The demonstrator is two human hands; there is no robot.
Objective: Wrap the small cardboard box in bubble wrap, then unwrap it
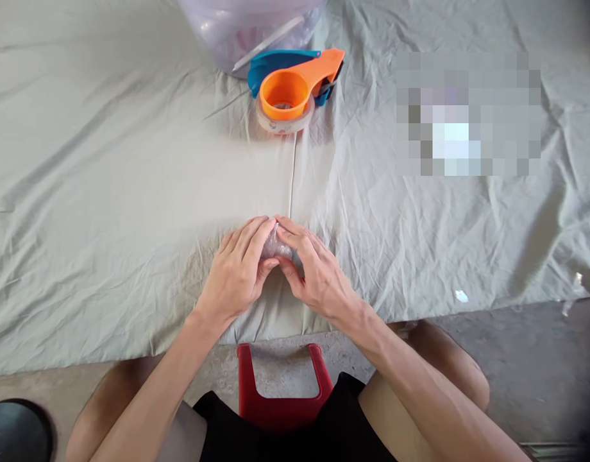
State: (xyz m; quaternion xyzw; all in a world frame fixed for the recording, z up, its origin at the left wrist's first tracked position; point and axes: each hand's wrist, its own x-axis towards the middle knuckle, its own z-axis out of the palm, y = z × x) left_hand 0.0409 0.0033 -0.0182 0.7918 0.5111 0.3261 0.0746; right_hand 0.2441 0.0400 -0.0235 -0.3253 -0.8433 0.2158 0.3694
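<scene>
Between my two hands, close to the near edge of the cloth-covered table, is a small bundle in clear, shiny plastic wrap [277, 245]. My left hand [240, 263] curls round its left side, with the thumb at the near side and the fingers over the top. From the right, my right hand [314, 263] grips it the same way, fingertips meeting those of the left hand at the far end. The fingers cover much of the bundle, and what lies inside the plastic cannot be made out.
Beyond my hands stands an orange and blue tape dispenser [284, 95] with a roll of clear tape [285, 125]. A translucent plastic container [218, 32] is behind it. Wrinkled grey-green cloth [107, 192] covers the table. A pixelated patch hides part of the right side. Below is a red stool [285, 410].
</scene>
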